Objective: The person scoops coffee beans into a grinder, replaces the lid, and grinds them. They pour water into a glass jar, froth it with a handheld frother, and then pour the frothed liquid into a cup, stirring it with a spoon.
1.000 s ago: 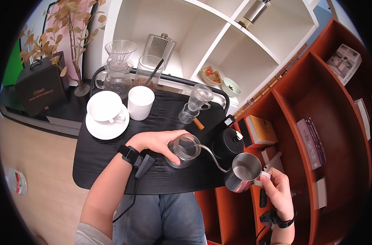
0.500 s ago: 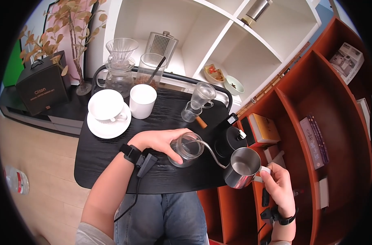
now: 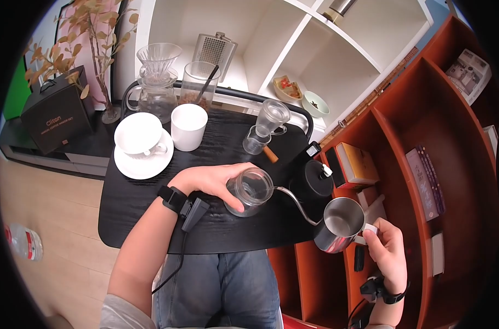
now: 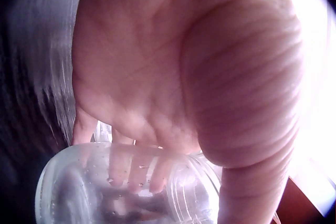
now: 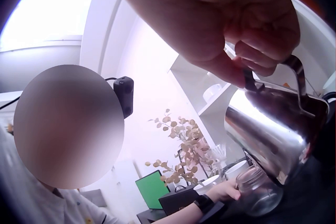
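Gooseneck kettle (image 3: pixel 340 226): shifted right, spout (image 3: pixel 296 200) beside the glass jar (image 3: pixel 252 192), no longer over its mouth;
Right hand (image 3: pixel 389 252): gripping the handle (image 3: pixel 370 228); I'd keep it level against drips;
Left hand (image 3: pixel 212 181): clasped round my jar on the table (image 3: pixel 127 205), steadying it

Silver kettle (image 3: pixel 332 234), clear jar (image 3: pixel 251 193), black grained tabletop (image 3: pixel 255 236), white mug (image 3: pixel 188 130)

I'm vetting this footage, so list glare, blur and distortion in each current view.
Head: fairly sharp, but fisheye distortion bows the red-brown shelves, with black corners; left wrist: white glare along the right, the left hand shaded, the glass jar soft; right wrist: upper left washed out, glare streaking the steel kettle, the person's head blurred over.
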The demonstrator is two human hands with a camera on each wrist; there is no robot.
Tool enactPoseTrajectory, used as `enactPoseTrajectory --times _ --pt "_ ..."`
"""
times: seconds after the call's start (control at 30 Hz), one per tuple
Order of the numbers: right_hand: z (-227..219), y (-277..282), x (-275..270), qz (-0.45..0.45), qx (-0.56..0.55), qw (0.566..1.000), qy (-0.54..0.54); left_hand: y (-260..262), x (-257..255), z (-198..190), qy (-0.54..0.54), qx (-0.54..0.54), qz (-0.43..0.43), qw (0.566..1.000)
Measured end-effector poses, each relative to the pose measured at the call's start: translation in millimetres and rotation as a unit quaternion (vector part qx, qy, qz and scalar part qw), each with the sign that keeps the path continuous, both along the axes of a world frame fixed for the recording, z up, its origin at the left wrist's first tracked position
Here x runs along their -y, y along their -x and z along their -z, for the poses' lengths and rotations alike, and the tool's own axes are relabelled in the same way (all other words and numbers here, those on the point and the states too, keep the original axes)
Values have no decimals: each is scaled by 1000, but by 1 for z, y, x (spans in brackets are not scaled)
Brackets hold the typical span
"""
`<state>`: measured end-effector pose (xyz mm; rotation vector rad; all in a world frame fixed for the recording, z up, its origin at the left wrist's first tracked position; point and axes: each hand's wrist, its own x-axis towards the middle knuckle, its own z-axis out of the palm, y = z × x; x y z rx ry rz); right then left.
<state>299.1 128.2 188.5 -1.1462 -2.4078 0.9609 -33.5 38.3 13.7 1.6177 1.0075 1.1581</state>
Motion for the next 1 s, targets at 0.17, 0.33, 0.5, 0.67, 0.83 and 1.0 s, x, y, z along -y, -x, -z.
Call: enactPoseTrajectory --times 0.17,0.33,0.5,0.67,0.83,1.0 --pt "2 1 4 -17 -9 1000 24 -1 0 0 13 22 6 1000" --pt "8 7 -3 -31 -4 999 37 -1 -1 2 11 28 10 999" --pt "11 17 -9 -36 -13 999 19 0 -1 2 0 0 4 1000" --pt "9 15 -15 -30 -6 999 22 0 -1 1 3 -6 -4 1000" --pt "6 8 -12 -23 -13 999 21 -1 1 -2 7 5 -4 1000" --pt "4 3 -6 -32 -6 999 36 -2 1 -1 17 21 -2 1000"
